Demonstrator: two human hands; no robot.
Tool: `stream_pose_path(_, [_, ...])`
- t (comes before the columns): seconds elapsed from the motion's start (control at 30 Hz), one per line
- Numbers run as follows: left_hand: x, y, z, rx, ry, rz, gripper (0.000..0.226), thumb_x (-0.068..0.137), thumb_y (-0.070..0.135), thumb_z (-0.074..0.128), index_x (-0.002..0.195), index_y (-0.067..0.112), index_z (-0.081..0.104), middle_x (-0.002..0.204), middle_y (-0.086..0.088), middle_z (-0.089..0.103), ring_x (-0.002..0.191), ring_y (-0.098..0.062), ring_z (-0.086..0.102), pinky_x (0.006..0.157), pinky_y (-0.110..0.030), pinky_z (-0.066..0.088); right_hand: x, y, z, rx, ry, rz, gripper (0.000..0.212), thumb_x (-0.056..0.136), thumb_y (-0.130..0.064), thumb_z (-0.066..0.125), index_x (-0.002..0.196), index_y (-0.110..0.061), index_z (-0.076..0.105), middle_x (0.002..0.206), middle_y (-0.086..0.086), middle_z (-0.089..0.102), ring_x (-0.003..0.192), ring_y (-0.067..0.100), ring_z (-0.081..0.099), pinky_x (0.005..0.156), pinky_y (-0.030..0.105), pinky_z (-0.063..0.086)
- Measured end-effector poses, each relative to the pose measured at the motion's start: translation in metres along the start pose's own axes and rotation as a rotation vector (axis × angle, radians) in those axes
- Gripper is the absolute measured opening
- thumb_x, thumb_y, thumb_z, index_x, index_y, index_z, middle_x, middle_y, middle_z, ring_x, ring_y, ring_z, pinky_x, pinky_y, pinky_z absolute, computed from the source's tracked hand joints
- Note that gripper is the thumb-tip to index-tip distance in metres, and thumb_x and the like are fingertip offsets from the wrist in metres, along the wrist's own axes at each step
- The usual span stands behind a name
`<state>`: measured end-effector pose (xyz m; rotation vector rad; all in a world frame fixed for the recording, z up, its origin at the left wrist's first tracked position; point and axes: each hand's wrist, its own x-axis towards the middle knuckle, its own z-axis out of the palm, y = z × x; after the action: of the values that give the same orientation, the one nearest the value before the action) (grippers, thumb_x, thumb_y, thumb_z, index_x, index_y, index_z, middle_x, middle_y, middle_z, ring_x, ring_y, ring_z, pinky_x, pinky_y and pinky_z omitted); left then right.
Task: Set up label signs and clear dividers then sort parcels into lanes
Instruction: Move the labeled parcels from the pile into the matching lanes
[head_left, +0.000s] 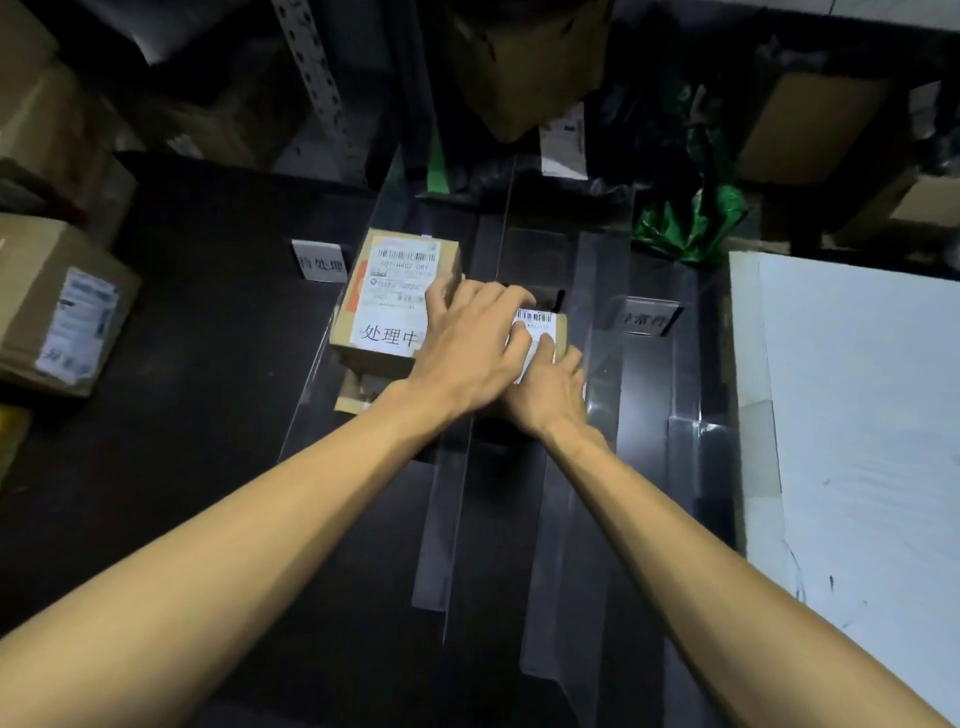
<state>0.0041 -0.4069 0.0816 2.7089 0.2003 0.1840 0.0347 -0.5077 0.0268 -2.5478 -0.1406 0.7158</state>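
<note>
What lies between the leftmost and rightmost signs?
Head view: a big parcel, a small parcel with the left hand and right hand on it, and a clear divider.

parcel (379, 361): matt brown cardboard, paper label (402, 280) | divider (441, 530): clear glossy plastic (faint reflections) | bag (691, 223): shiny green plastic
</note>
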Motion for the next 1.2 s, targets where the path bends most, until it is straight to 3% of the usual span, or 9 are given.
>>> stream_pose_path(0.13, [-0.003, 0.001, 0.005, 0.010, -0.019, 0.012, 0.033, 0.095, 0.025, 0.045, 0.126, 0.022, 0.056, 0.120, 0.003, 0.060, 0.124, -0.019, 0.044, 0.116, -0.041, 0.008, 0.000, 0.006, 0.008, -0.084, -0.020, 0.004, 0.083, 0.095, -0.037, 0.052, 0.155, -0.010, 0.002, 0.156, 0.023, 0.009, 0.131, 0.044, 0.032, 0.102, 0.046, 0.037])
stream_pose_path(0.4, [0.000, -0.010, 0.001, -0.041, -0.091, -0.021, 0.037, 0.094, 0.022, 0.045, 0.130, 0.022, 0.052, 0.127, 0.001, 0.057, 0.125, -0.020, 0.042, 0.107, -0.037, 0.019, -0.006, 0.008, -0.012, -0.133, -0.043, 0.014, 0.076, 0.095, -0.038, 0.053, 0.153, -0.009, 0.013, 0.163, 0.019, -0.003, 0.139, 0.045, 0.025, 0.107, 0.047, 0.034])
stream_pose_path(0.47, [0.000, -0.011, -0.003, -0.061, -0.123, -0.021, 0.038, 0.094, 0.022, 0.044, 0.131, 0.022, 0.051, 0.128, 0.000, 0.055, 0.124, -0.021, 0.042, 0.104, -0.036, 0.022, -0.010, 0.006, -0.026, -0.204, 0.020, -0.050, 0.068, 0.096, -0.038, 0.051, 0.151, -0.009, 0.023, 0.162, 0.019, 0.008, 0.138, 0.043, 0.029, 0.110, 0.047, 0.032])
stream_pose_path(0.53, [0.001, -0.013, -0.008, -0.070, -0.145, -0.022, 0.038, 0.094, 0.021, 0.045, 0.131, 0.020, 0.052, 0.126, -0.001, 0.055, 0.123, -0.022, 0.043, 0.102, -0.035, 0.024, -0.014, 0.000, -0.043, -0.214, 0.046, -0.157, 0.056, 0.095, -0.036, 0.049, 0.144, -0.011, 0.041, 0.154, 0.015, 0.034, 0.132, 0.037, 0.040, 0.106, 0.042, 0.037])
stream_pose_path(0.6, [0.004, -0.014, -0.018, -0.088, -0.167, -0.031, 0.034, 0.095, 0.019, 0.044, 0.128, 0.019, 0.055, 0.125, -0.003, 0.057, 0.122, -0.023, 0.045, 0.104, -0.038, 0.030, -0.019, -0.012, -0.063, -0.086, -0.023, -0.235, 0.040, 0.095, -0.032, 0.049, 0.131, -0.017, 0.059, 0.135, 0.006, 0.060, 0.123, 0.028, 0.053, 0.094, 0.034, 0.043])
stream_pose_path(0.67, [0.011, -0.014, -0.035, -0.130, -0.163, -0.044, 0.031, 0.096, 0.018, 0.044, 0.122, 0.017, 0.061, 0.123, -0.006, 0.061, 0.121, -0.025, 0.048, 0.106, -0.043, 0.035, -0.023, -0.028, -0.083, 0.054, -0.064, -0.284, 0.029, 0.095, -0.029, 0.048, 0.114, -0.022, 0.070, 0.116, -0.001, 0.071, 0.111, 0.022, 0.061, 0.090, 0.032, 0.047])
stream_pose_path(0.9, [-0.010, -0.037, -0.121, -0.331, 0.012, -0.152, 0.027, 0.100, 0.020, 0.045, 0.118, 0.023, 0.065, 0.113, 0.007, 0.064, 0.108, -0.010, 0.057, 0.089, -0.027, 0.041, -0.049, -0.103, -0.103, 0.206, -0.001, -0.520, 0.022, 0.094, -0.029, 0.052, 0.104, -0.027, 0.072, 0.101, -0.006, 0.072, 0.099, 0.016, 0.065, 0.090, 0.036, 0.051])
stream_pose_path(1.07, [-0.078, -0.105, -0.195, -0.422, 0.183, -0.329, 0.032, 0.102, 0.023, 0.036, 0.113, 0.021, 0.066, 0.112, -0.005, 0.068, 0.107, -0.023, 0.062, 0.098, -0.045, 0.048, -0.094, -0.188, -0.063, 0.284, 0.001, -0.663, 0.022, 0.092, -0.032, 0.053, 0.102, -0.029, 0.072, 0.100, -0.007, 0.073, 0.097, 0.015, 0.065, 0.088, 0.031, 0.050])
stream_pose_path(1.2, [-0.148, -0.157, -0.249, -0.530, 0.348, -0.432, 0.034, 0.101, 0.029, 0.032, 0.103, 0.022, 0.065, 0.108, -0.007, 0.067, 0.101, -0.020, 0.059, 0.087, -0.036, 0.045, -0.143, -0.262, -0.021, 0.175, -0.095, -0.833, 0.022, 0.093, -0.030, 0.052, 0.103, -0.029, 0.072, 0.107, -0.006, 0.072, 0.104, 0.019, 0.064, 0.094, 0.037, 0.049])
